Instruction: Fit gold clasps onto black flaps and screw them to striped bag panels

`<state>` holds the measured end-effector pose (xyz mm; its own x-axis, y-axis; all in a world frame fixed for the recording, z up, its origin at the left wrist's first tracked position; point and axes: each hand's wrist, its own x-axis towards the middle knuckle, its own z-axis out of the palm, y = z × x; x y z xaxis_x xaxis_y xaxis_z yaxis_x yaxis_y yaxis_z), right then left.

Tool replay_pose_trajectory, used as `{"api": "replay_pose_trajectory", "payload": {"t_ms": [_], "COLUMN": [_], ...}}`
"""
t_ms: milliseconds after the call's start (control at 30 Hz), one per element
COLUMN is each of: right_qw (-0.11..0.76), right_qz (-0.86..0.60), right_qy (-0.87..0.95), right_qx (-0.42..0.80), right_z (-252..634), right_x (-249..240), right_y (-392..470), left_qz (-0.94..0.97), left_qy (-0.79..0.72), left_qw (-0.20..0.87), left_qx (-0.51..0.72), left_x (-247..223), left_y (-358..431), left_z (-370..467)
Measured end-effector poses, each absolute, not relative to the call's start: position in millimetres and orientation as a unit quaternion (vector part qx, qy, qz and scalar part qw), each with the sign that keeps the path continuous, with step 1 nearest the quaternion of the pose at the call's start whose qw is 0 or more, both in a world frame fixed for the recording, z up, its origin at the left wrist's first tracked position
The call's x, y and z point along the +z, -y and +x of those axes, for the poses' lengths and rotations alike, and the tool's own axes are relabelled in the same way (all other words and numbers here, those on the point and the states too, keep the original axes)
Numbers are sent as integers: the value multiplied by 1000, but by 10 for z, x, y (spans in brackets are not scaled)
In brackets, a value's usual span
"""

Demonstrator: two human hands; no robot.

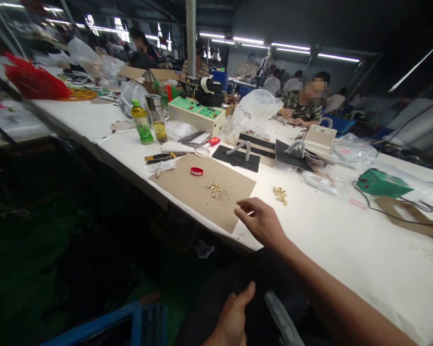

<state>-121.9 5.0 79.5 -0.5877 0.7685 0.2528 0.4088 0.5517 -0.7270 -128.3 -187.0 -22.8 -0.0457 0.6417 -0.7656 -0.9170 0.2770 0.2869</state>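
Note:
My right hand (260, 221) hangs over the near right corner of a brown sheet (180, 179), fingers curved and apart, nothing in them. Gold metal rings (214, 189) and tiny dark bits lie on the sheet to its left. A second pile of gold pieces (280, 196) sits on the white table beyond it. Low in the view, below the table edge, my left hand (234, 315) is near my lap with its thumb raised; its other fingers are mostly hidden. A red band (197, 171) lies on the sheet, with pliers (163, 157) by its far left edge.
Along the white table (332, 230) stand a green-labelled bottle (141, 122), a glass jar (158, 120) and a control box (198, 114). Black panels with grey handles (237, 157) lie behind the sheet. A person (306, 103) sits across the table. A green device (382, 182) is at right.

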Motion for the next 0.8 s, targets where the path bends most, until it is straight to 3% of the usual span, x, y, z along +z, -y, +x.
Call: {"api": "replay_pose_trajectory", "payload": {"t_ms": [133,333,567,800], "right_qw": [181,139,129,171], "right_qz": [-411,-440,-426,-402], "right_qy": [855,860,872,848], "right_qx": [259,217,203,299], "right_z": [-2002,-2416,-2429,-1806], "right_x": [565,330,339,671], "right_y": [-330,-538,-549,-349], "left_qz": [-126,-116,-136,-136], "left_qy": [-406,-411,-450,-480], "left_qw": [679,675,671,660], "left_qx": [598,601,574,561], "left_x": [-367,-360,-276,-50], "left_y": [1905,1920,1927,2008], "left_z": [-1285,-1409,-1462,-1434]}}
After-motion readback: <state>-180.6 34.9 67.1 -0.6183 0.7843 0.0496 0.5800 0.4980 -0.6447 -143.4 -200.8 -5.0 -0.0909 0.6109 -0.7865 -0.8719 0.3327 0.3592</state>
